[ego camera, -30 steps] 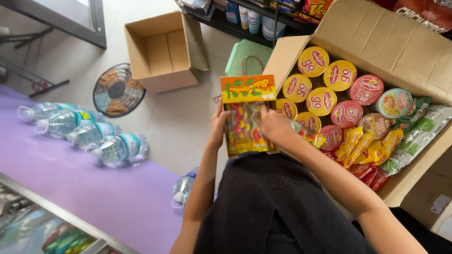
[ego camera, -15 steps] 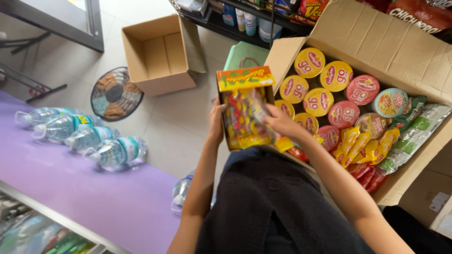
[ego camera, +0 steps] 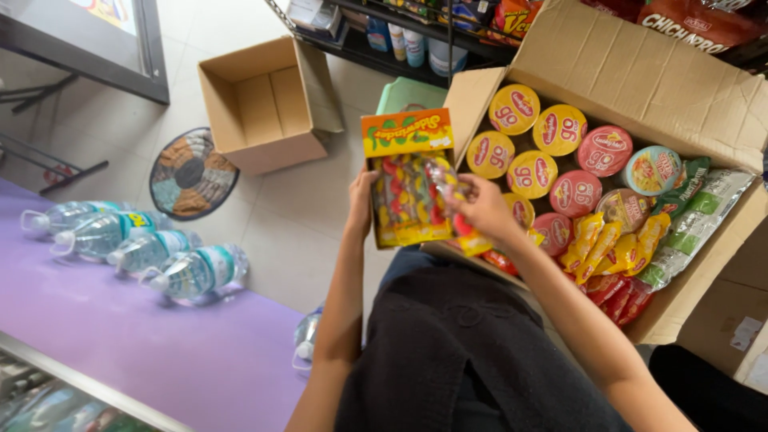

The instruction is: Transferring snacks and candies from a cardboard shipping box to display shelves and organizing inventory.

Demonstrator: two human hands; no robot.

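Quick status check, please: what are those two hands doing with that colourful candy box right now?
Left hand grips candy box by its side edge. Right hand pinches a small wrapped packet at its front. Big cardboard box of snacks sits right behind, close.

Both bare forearms reach forward and up from the body, side by side. The left hand (ego camera: 362,200) is curled with the thumb toward the near side, fingers gripping. The right hand (ego camera: 484,210), a little farther right, is bent at the wrist with fingers closed, apparently pinching; its fingertips are partly hidden.
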